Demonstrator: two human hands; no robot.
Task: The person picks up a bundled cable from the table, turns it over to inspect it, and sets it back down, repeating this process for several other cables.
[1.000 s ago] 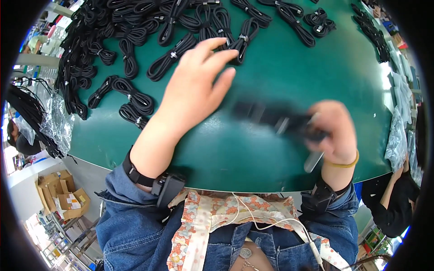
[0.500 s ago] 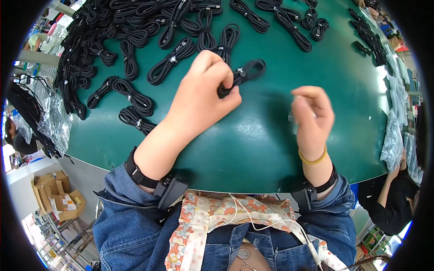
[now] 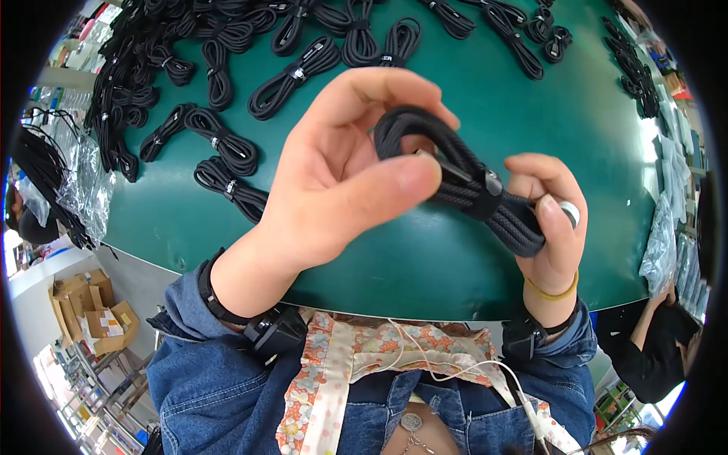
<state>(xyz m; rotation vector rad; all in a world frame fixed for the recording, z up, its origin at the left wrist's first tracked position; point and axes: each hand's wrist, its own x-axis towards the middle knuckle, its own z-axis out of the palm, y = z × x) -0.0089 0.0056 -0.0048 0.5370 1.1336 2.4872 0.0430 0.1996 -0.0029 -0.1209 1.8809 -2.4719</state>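
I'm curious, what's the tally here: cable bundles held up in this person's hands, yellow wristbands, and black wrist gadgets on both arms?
Held cable bundle: 1
Yellow wristband: 1
Black wrist gadgets: 2
Total: 4

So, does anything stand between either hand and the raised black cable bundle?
Nothing visible: the left hand holds the black cable bundle near its upper-left loop, the right hand its lower-right end.
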